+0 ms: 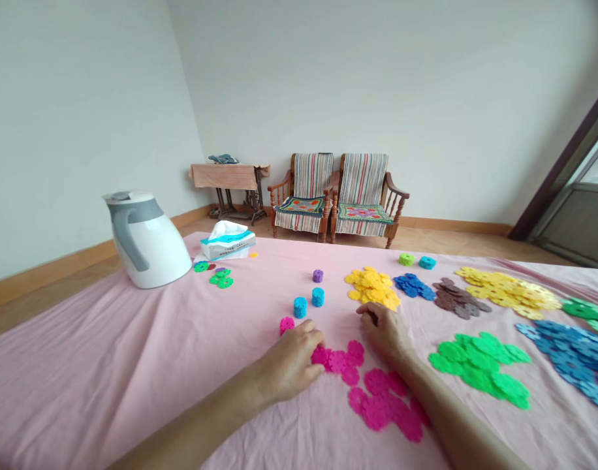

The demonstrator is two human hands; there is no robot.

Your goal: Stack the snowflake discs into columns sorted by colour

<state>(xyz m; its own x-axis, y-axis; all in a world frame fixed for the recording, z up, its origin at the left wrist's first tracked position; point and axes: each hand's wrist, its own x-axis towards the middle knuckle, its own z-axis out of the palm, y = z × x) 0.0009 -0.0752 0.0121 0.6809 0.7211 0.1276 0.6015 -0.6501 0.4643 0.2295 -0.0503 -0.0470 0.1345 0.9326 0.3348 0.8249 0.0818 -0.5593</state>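
My left hand [294,359] is closed, thumb and fingertips around a pink snowflake disc [320,356] at the near side of a small group of loose pink discs [339,361]. Just beyond its knuckles stands a short stack of pink discs [286,324]. To the right, my right hand [386,329] rests on the cloth with its fingers curled in, and nothing shows in them. It lies between the yellow disc pile [373,287] and a larger pink disc pile [384,405], whose right part passes under the forearm.
Blue stacks [299,307] and a purple stack [318,276] stand ahead. Bright green [480,365], brown [458,297] and blue [573,359] disc piles spread rightward. A white jug [155,248] and tissue pack [228,243] sit left on the pink cloth [108,365].
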